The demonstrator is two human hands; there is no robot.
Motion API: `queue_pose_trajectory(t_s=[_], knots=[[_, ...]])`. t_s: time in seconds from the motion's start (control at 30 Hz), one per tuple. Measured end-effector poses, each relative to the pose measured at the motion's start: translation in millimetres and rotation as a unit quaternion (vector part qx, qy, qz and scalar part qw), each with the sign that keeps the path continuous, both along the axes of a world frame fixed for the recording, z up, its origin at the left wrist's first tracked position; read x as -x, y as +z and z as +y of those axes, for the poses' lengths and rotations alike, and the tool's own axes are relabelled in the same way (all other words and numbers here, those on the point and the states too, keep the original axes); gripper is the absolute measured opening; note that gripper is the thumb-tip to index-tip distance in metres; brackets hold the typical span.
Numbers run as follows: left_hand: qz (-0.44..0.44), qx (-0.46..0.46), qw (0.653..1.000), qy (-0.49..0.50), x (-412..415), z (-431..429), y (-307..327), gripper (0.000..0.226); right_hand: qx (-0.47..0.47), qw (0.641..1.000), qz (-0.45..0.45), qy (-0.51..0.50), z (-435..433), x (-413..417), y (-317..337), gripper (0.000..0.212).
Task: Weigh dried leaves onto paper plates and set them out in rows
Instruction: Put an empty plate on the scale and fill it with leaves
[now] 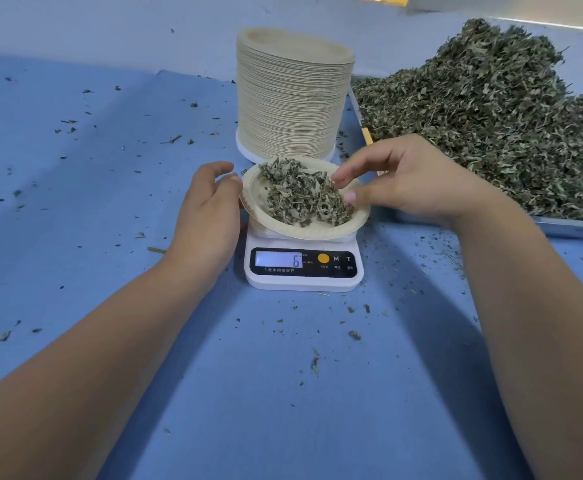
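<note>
Paper plate (pixel 317 233): we see it on the white scale (pixel 304 282), slightly tilted, at the middle of the blue table cover (pixel 110 209).
Leaves on the plate (pixel 300 195): a loose grey-green pile of dried leaves covers most of the plate's hollow.
Display (pixel 278 259): we read a 6 on the lit screen.
Our left hand (pixel 210 202): fingers loosely curved, fingertips against the plate's left rim, thumb raised free above; it clasps nothing.
Our right hand (pixel 414 178): it hovers over the plate's right side, fingers spread and relaxed, tips just above the leaves, holding nothing that we can make out.
Plate stack (pixel 293 95): a tall column of paper plates stands just behind the scale.
Leaf heap (pixel 491 116): a big mound fills the metal tray (pixel 574 228) on our right.
Crumbs (pixel 354 336): leaf bits lie scattered over the cover.
</note>
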State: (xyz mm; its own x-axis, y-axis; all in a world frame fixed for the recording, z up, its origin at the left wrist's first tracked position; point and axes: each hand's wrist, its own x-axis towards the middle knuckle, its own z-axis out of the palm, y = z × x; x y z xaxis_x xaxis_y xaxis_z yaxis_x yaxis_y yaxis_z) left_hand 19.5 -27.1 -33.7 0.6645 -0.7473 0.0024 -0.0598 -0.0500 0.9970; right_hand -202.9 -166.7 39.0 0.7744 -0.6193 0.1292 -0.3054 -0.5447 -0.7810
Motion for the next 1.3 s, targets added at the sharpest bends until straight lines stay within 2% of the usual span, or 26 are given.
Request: queue_pose_trajectory(t_s=[0.17,0.27,0.37,0.53,0.63,0.7,0.77,0.93,1.03,1.13,1.2,1.3], knots=[[-0.002,-0.002,1.000,-0.001,1.6,0.6,0.9,0.036,-0.006,0.996,-0.086,-0.031,-5.5,2.2,0.0,0.014],[-0.003,-0.003,1.000,0.000,1.8,1.6,1.7,0.034,-0.015,0.982,-0.162,-0.098,-11.1,3.1,-1.1,0.011],[-0.005,-0.006,1.000,-0.001,2.6,2.2,2.9,0.032,-0.008,0.963,-0.191,-0.191,-20.1,6.9,-7.2,0.014],[-0.008,-0.010,1.000,-0.002,5.2,4.2,6.4,0.031,0.088,0.938,-0.079,-0.326,-44.4,21.0,-23.6,0.015],[-0.010,-0.012,1.000,-0.003,6.3,4.2,7.4,0.030,0.144,0.927,0.028,-0.346,-51.6,24.6,-29.4,0.019],[-0.012,-0.011,1.000,-0.007,6.9,4.7,7.9,0.030,0.167,0.923,0.067,-0.341,-53.0,24.7,-31.3,0.020],[-0.012,-0.010,1.000,-0.009,7.2,5.0,8.2,0.032,0.179,0.922,0.070,-0.336,-50.5,21.4,-31.1,0.020],[-0.018,-0.010,1.000,-0.005,8.2,5.9,8.6,0.034,0.221,0.924,-0.007,-0.313,-28.7,-2.4,-27.5,0.023],[-0.024,-0.007,1.000,-0.011,8.7,5.9,9.2,0.041,0.210,0.950,-0.022,-0.230,-9.0,-14.2,-20.5,0.016],[-0.052,0.009,0.998,-0.032,9.5,7.9,10.1,0.045,0.177,0.976,-0.015,-0.122,20.4,-22.1,-14.1,0.036],[-0.081,0.011,0.996,-0.048,10.4,8.5,10.9,0.045,0.222,0.973,0.058,-0.038,40.0,-28.8,-16.2,0.051],[-0.126,0.003,0.989,-0.072,14.4,11.0,12.2,0.045,0.248,0.964,0.099,0.017,60.8,-34.5,-18.7,0.052]])
